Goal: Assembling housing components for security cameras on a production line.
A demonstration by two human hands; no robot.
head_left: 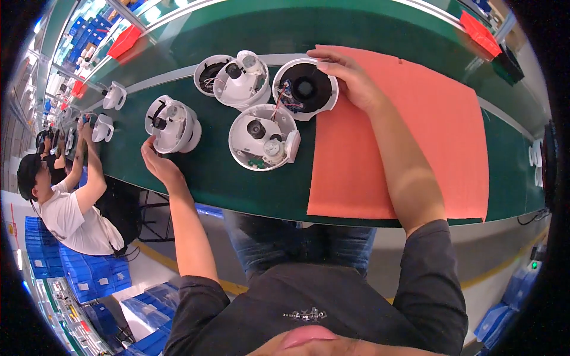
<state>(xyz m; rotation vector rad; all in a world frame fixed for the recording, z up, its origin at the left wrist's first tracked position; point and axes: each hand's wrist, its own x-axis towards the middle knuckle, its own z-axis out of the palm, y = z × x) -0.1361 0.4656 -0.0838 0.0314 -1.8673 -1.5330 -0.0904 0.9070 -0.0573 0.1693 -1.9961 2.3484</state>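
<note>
My right hand (350, 77) grips the rim of a round white housing with a black inside (306, 88), thumb and fingers at its upper right edge. Thin wires run from it to a white camera base (261, 137) just below, which carries a black lens and a small white motor part. My left hand (159, 165), fingers stretched out, rests against the lower left side of another white camera unit (172, 124). Whether it bears any weight there I cannot tell. Behind stand a third white camera unit (240, 83) and a small dark-lined white cover (211, 74).
An orange mat (404, 148) lies on the green bench (214, 184) under my right forearm. Red bins (124, 41) hang beyond the far rail. To the left a person (71, 202) works at the same bench. Blue crates (95, 273) stand on the floor.
</note>
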